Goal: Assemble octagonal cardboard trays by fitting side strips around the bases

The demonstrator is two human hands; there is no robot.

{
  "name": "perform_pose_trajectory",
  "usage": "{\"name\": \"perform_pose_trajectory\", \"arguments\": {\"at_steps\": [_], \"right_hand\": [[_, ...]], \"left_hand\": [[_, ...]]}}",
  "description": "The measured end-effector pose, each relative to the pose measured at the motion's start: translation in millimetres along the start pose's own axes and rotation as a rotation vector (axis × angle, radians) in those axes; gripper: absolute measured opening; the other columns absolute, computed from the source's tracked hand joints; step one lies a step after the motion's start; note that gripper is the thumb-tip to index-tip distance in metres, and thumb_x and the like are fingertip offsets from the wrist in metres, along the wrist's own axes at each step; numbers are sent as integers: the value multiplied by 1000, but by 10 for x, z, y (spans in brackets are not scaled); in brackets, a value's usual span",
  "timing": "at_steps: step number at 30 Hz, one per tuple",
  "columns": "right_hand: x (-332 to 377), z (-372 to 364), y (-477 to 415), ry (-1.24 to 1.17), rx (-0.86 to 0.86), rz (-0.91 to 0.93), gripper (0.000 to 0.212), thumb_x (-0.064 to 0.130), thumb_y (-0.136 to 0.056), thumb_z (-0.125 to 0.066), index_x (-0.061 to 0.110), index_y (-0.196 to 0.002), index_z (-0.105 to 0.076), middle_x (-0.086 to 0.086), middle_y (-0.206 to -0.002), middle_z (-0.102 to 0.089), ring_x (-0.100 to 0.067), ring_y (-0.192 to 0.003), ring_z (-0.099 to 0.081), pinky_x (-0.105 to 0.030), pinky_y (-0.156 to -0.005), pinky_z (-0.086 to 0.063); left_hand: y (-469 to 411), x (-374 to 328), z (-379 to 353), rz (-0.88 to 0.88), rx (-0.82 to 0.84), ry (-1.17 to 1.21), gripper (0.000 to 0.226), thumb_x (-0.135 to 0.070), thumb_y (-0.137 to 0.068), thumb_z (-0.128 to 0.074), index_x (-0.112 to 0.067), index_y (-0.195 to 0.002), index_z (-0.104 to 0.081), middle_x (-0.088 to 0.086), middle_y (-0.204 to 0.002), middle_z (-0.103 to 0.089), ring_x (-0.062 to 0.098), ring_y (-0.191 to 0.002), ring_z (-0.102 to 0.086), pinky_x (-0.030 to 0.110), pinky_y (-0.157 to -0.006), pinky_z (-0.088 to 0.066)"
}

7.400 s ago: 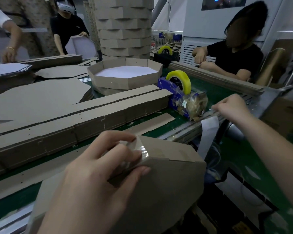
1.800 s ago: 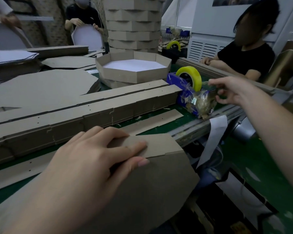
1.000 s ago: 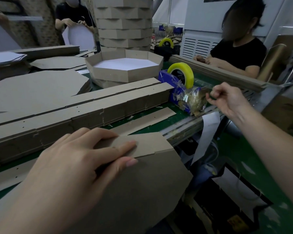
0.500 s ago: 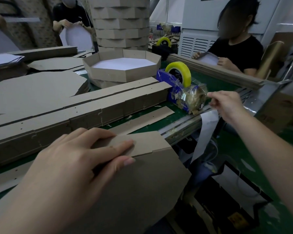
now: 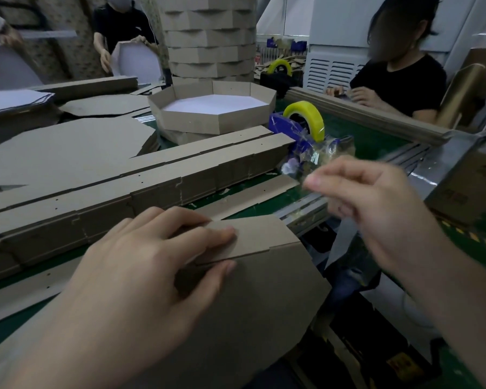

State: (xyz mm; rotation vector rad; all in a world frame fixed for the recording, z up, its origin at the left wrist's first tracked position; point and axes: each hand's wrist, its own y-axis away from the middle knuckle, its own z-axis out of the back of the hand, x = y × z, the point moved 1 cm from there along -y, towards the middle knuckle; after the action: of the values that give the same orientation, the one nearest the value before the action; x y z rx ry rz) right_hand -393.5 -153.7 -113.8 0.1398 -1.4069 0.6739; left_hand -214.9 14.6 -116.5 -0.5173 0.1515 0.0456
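Green matting (image 5: 362,141) covers a long workbench in a crowded workshop, edged at the near side by a grooved metal rail (image 5: 300,217). A person in a black shirt (image 5: 399,80) sits across the bench at the right. Another at the back left holds a white octagonal sheet (image 5: 135,63).

Grey-brown cardboard fills the bench. Notched side strips lie in long stacks (image 5: 152,186), with one loose strip (image 5: 247,195) flat on the matting in front of them. Flat octagonal bases are piled at the left (image 5: 68,147). A finished tray (image 5: 213,113) with low angled walls and a white floor stands behind the stacks. Behind it rises a faceted tower of nested trays (image 5: 208,35). A blue tape dispenser (image 5: 281,124) carries a yellow-cored roll (image 5: 303,119), with crinkled clear film at its front.

The tray being assembled is nearest, tilted with its plain matte base (image 5: 250,318) facing up. Its side strip (image 5: 253,237) is folded along the far edge. The left hand (image 5: 141,276) lies over that seam. Its nearly straight fingers press the strip, and its thumb presses the base just below.

The right hand (image 5: 376,203) hangs above the rail, blurred, with fingers curled and thumb and forefinger drawn close. Whether they pinch anything cannot be told.
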Motion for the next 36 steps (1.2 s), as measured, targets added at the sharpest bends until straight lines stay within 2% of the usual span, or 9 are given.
{"name": "perform_pose_trajectory", "arguments": {"at_steps": [3,6,9,13,19,24,28,31,36], "right_hand": [[142,-322,477,-181,32,-27,22,45,-66,-72,28,-79,-75,12,-48,-53,1,-43,-41,-19,-45,-35],[77,-608,721,-390,37,-203,24,40,-56,-79,22,-70,-76,8,-39,-45,-1,-33,-33,-15,-36,-26],[-13,-822,782,-579,2,-396,24,19,-43,-90,12,-60,-74,5,-35,-31,-4,-28,-21,-12,-34,-17],[-22,-923,786,-703,-123,-467,28,32,-40,-75,10,-58,-74,4,-34,-26,-5,-27,-18,-11,-35,-14],[-20,-957,779,-695,-177,-542,27,32,-38,-76,11,-54,-73,3,-34,-27,-6,-26,-19,-12,-32,-16],[-28,-954,778,-661,-151,-566,27,35,-42,-75,17,-35,-57,4,-35,-24,-7,-27,-17,-13,-33,-15],[-60,-947,789,-662,-108,-586,29,38,-41,-76,17,-36,-56,2,-36,-24,-8,-28,-17,-12,-33,-15],[-84,-925,799,-646,-33,-590,31,39,-46,-75,17,-35,-56,2,-37,-26,-7,-28,-18,-13,-34,-15],[-133,-870,820,-623,87,-593,33,35,-43,-76,15,-68,-78,-1,-39,-34,-7,-28,-21,-12,-35,-15]], "left_hand": [[6,3,22,5,11,-7,34,-54,-84,-47,-42,-107,-68,-21,-103,-61,10,-89,-60,36,-61,-53],[9,-2,38,-2,18,-13,35,-53,-84,-47,-39,-107,-69,-17,-103,-63,14,-89,-62,40,-63,-54],[21,-10,48,-8,19,-4,35,-50,-83,-48,-38,-107,-70,-16,-104,-63,16,-89,-63,41,-63,-54],[46,-2,59,-19,39,4,36,-50,-84,-47,-39,-112,-68,-16,-107,-62,14,-91,-61,40,-66,-53],[45,-5,66,-26,57,4,38,-51,-85,-46,-38,-113,-67,-14,-108,-63,15,-91,-61,39,-65,-53],[45,-6,73,-53,74,10,38,-50,-86,-45,-36,-115,-66,-12,-110,-62,15,-91,-60,40,-65,-53],[54,-19,97,-80,46,16,27,-48,-87,-45,-37,-111,-52,-19,-103,-56,10,-85,-57,37,-59,-51],[69,-5,108,-122,80,-43,26,-45,-90,-41,-45,-112,-55,-9,-108,-59,19,-86,-59,39,-59,-50],[70,12,155,-78,135,-60,34,-49,-91,-39,-53,-118,-58,-10,-110,-59,15,-90,-59,33,-61,-50]]}}
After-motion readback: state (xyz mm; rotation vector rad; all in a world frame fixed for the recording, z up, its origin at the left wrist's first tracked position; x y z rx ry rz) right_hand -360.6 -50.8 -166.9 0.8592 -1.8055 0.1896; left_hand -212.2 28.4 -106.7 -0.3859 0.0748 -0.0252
